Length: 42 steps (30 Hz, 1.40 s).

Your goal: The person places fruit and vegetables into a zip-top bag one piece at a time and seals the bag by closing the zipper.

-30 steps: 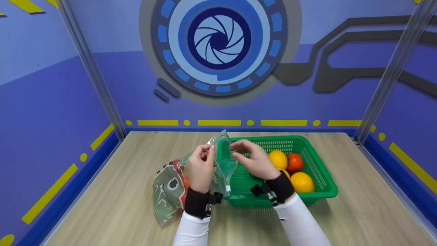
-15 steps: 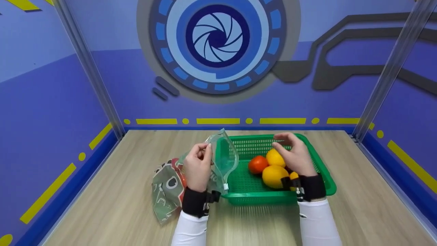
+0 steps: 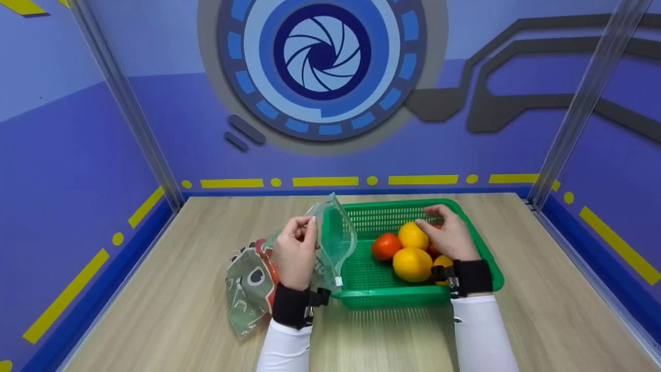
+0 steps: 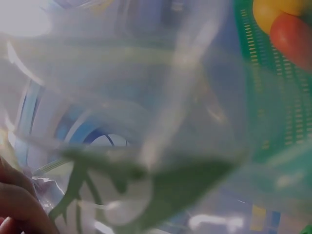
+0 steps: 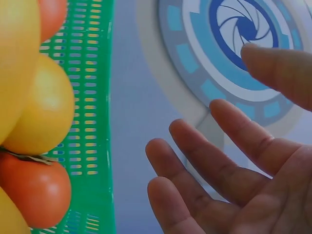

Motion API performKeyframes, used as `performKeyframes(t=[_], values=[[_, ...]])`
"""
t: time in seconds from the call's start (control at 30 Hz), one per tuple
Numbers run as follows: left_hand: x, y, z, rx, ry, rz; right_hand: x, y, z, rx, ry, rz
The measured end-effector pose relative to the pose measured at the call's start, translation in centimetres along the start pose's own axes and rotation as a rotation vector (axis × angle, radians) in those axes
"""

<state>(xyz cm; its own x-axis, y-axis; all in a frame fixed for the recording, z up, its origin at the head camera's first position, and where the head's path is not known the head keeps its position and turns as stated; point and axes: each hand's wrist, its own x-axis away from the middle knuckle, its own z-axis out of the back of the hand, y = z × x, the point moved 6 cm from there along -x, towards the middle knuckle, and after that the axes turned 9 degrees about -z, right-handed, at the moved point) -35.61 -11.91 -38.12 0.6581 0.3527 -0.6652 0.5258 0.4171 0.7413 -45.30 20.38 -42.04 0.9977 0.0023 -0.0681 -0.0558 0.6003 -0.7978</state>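
Observation:
My left hand [image 3: 295, 253] pinches the edge of a clear zip bag [image 3: 338, 235], whose mouth gapes toward the basket; a white slider sits at its lower corner. The printed, grey-green part of the bag [image 3: 250, 287] lies on the table to the left, with something red inside. Over the right side of a green basket [image 3: 395, 297], my right hand [image 3: 452, 235] is held with fingers apart and nothing in them. Near it are a yellow-orange fruit [image 3: 413, 236] and a red tomato [image 5: 36, 190]. Clear plastic fills much of the left wrist view.
Another tomato [image 3: 386, 247] and a second yellow-orange fruit [image 3: 412, 264] lie in the basket, with a further one [image 3: 442, 269] partly behind the right wrist strap. The basket stands on a wooden table [image 3: 170, 289], with blue printed panels [image 3: 181, 119] around it.
My right hand has moved from beside the bag's mouth to the basket's right side, uncovering the left tomato. The left hand keeps its pinch on the bag, almost still.

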Motion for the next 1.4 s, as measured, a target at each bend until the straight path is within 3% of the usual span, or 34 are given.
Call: performKeyframes(t=[0.17, 0.33, 0.5, 0.83, 1.1, 1.23, 1.4], values=[[0.1, -0.1, 0.0, 0.002, -0.004, -0.003, -0.2, 0.0, -1.2, 0.078, -0.018, -0.013], [0.5, -0.5, 0.2, 0.006, -0.009, 0.017, 0.1, -0.2, -3.1, 0.167, -0.114, 0.011], [0.2, -0.2, 0.2, 0.009, -0.006, -0.001, 0.1, -0.7, -4.6, 0.285, -0.199, 0.023], [-0.1, 0.0, 0.1, 0.007, 0.000, -0.012, -0.5, -0.5, -5.9, 0.574, -0.270, 0.014], [-0.1, -0.2, 0.1, 0.021, -0.010, 0.023, -0.2, 0.3, -6.8, 0.582, -0.424, -0.039], [-0.1, -0.2, 0.1, 0.016, -0.011, 0.025, -0.1, 0.2, -7.1, 0.580, -0.453, -0.009], [-0.2, -0.2, 0.1, 0.028, -0.012, 0.021, -0.1, 0.3, -6.9, 0.548, -0.454, -0.051]])
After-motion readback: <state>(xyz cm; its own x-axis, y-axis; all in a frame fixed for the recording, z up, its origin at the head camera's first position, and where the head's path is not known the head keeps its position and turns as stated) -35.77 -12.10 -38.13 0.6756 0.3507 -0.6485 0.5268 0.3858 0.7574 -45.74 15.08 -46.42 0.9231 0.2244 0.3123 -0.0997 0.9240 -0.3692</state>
